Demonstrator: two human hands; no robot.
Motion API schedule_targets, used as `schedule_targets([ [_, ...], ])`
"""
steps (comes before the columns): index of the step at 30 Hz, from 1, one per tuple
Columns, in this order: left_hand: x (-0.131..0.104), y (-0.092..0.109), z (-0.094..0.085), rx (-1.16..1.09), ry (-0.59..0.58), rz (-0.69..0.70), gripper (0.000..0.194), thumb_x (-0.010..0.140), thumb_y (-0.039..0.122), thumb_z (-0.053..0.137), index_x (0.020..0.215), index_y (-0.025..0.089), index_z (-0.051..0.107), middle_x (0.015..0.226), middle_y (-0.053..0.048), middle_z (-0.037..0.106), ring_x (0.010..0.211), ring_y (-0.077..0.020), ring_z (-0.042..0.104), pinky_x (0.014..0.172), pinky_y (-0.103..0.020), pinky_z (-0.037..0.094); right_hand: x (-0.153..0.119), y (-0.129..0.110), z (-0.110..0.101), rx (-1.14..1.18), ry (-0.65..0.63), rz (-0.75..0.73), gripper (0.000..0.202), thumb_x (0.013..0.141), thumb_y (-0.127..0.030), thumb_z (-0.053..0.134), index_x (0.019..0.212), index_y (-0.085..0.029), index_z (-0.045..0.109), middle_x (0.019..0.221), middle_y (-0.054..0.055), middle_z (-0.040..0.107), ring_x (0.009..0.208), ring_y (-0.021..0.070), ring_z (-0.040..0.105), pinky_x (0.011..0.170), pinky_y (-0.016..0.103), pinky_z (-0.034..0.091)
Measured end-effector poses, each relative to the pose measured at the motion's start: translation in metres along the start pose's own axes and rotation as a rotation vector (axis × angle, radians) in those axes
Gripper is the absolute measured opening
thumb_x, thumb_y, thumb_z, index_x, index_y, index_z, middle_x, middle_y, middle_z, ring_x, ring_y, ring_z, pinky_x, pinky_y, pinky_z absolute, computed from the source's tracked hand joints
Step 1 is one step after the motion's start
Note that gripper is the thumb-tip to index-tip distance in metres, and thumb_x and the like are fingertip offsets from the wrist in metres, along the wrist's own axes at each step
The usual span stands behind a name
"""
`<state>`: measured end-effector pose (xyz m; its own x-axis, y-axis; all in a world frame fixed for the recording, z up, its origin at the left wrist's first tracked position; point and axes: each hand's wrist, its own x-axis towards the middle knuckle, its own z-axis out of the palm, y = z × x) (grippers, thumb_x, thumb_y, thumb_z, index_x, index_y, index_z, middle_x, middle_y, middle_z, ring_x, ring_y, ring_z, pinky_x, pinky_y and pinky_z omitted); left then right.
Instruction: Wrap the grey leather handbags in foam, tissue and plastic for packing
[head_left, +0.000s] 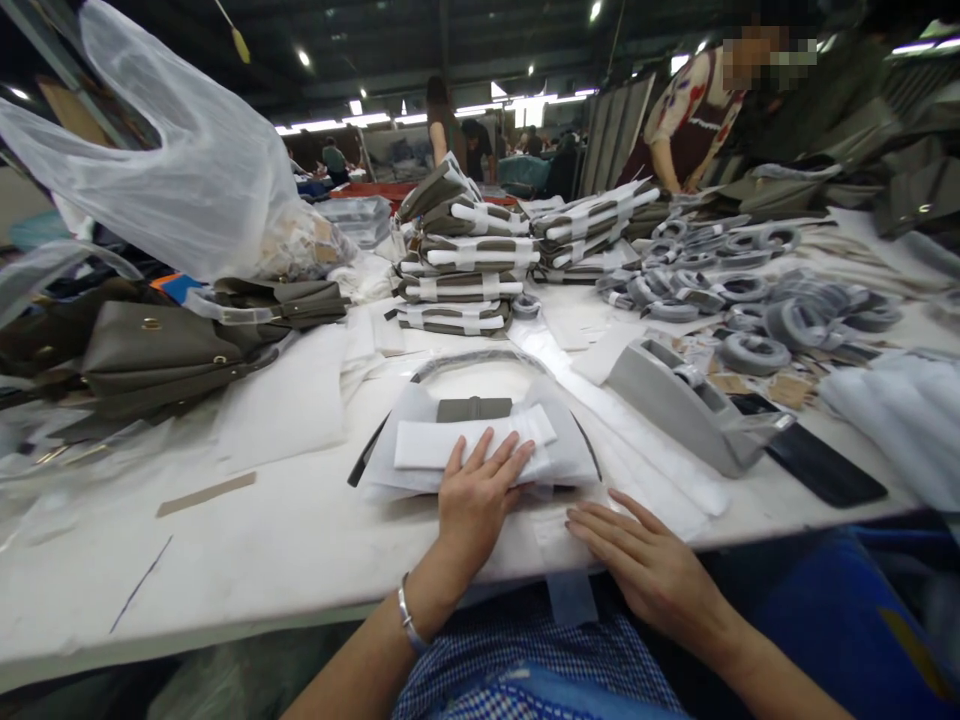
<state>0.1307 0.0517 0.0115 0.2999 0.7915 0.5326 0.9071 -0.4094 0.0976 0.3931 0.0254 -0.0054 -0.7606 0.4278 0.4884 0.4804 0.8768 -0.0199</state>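
Taking the partly wrapped handbag (474, 408) as the clock's centre, stacks of wrapped bags (461, 285) are standing at 12 o'clock, coiled grey straps (694, 285) are crowding 2 o'clock, and a grey tape dispenser (675, 400) is blocking 3 o'clock beside a black flat object (829, 462). An olive handbag (165, 345) is slumping at 10 o'clock below a translucent plastic bag (202, 150), and a co-worker (694, 125) is leaning in at 1 o'clock. The white tabletop (247, 560) is opening out at 8 o'clock, with a brown strip (206, 494) lying there; its near edge is running just below the wrapped handbag, and a clear strip (571, 597) is hanging over it. The left hand (480, 490) is resting palm-down on the white foam piece (427, 445) atop the handbag, fingers slightly spread. The right hand (645, 560) is lying open near the edge at 5 o'clock, fingertips touching the clear wrapping (551, 530); neither is clamping anything.
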Motion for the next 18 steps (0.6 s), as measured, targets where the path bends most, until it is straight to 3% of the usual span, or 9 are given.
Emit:
schedule_targets([
  [2, 0.0, 0.0, 0.0, -0.004, -0.006, -0.007, 0.047, 0.093, 0.04, 0.061, 0.139, 0.036, 0.051, 0.14, 0.004, 0.057, 0.134, -0.0257, 0.051, 0.114, -0.054, 0.035, -0.007, -0.007, -0.001, 0.002, -0.158, -0.003, 0.059, 0.088, -0.005, 0.048, 0.147, -0.013, 0.045, 0.148, 0.012, 0.05, 0.14, 0.0247, 0.043, 0.121, 0.051, 0.03],
  [4, -0.001, 0.0, 0.001, -0.01, -0.02, -0.011, 0.047, 0.094, 0.04, 0.06, 0.139, 0.036, 0.05, 0.141, 0.003, 0.057, 0.135, -0.0263, 0.05, 0.115, -0.055, 0.034, -0.009, -0.014, 0.003, 0.006, -0.235, 0.004, 0.065, 0.085, -0.006, 0.047, 0.15, -0.014, 0.04, 0.153, 0.012, 0.044, 0.143, 0.0272, 0.038, 0.117, 0.053, 0.036],
  [11, -0.001, 0.0, 0.001, -0.018, -0.021, -0.008, 0.05, 0.093, 0.04, 0.061, 0.141, 0.036, 0.049, 0.14, 0.002, 0.058, 0.135, -0.0271, 0.05, 0.115, -0.056, 0.034, -0.004, -0.024, 0.029, 0.027, 0.106, 0.017, 0.047, 0.091, -0.001, 0.041, 0.132, -0.014, 0.06, 0.131, 0.009, 0.066, 0.132, 0.0217, 0.053, 0.11, 0.046, 0.047],
  [18, -0.004, 0.002, 0.004, -0.014, -0.02, -0.018, 0.047, 0.095, 0.039, 0.058, 0.141, 0.036, 0.048, 0.143, 0.003, 0.056, 0.137, -0.0264, 0.047, 0.115, -0.057, 0.032, 0.009, -0.05, 0.025, 0.149, 0.204, 0.121, 0.046, 0.089, 0.0, 0.038, 0.122, -0.016, 0.066, 0.115, 0.009, 0.074, 0.113, 0.0183, 0.068, 0.101, 0.038, 0.055],
])
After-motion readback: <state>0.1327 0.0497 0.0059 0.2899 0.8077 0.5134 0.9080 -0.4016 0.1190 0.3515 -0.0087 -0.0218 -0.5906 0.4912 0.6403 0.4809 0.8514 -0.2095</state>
